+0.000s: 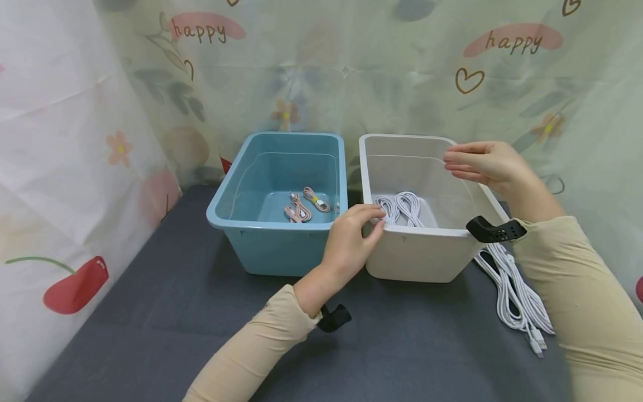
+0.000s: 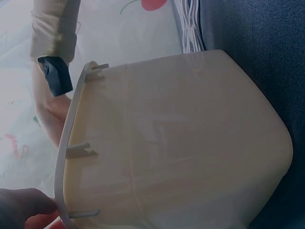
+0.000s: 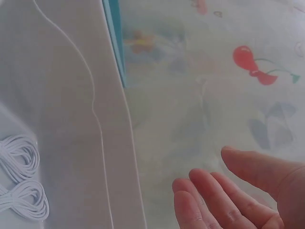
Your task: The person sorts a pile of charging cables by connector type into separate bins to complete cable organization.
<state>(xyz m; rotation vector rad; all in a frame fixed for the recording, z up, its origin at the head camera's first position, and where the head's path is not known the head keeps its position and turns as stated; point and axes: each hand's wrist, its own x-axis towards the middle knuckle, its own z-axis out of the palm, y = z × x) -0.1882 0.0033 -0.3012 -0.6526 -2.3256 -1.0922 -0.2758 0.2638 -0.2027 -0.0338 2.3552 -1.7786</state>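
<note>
A white bin (image 1: 417, 254) stands on the dark table, with two coiled white cables (image 1: 408, 207) on its floor. At its front left corner my left hand (image 1: 351, 234) pinches the rim between thumb and fingers. The left wrist view shows the thumb (image 2: 33, 202) against the outside of that rim. My right hand (image 1: 489, 164) is raised over the bin's right rim, fingers extended and holding nothing. In the right wrist view its fingers (image 3: 224, 202) are spread from the thumb, and the coils (image 3: 21, 198) lie at the far left.
Left of the white bin stands a blue bin (image 1: 281, 248) with pinkish coiled cables (image 1: 298, 209) inside. A bundle of long white cables (image 1: 517, 296) lies on the table (image 1: 392, 346) to the right, beside my right sleeve. A printed curtain (image 1: 346, 67) hangs close behind both bins.
</note>
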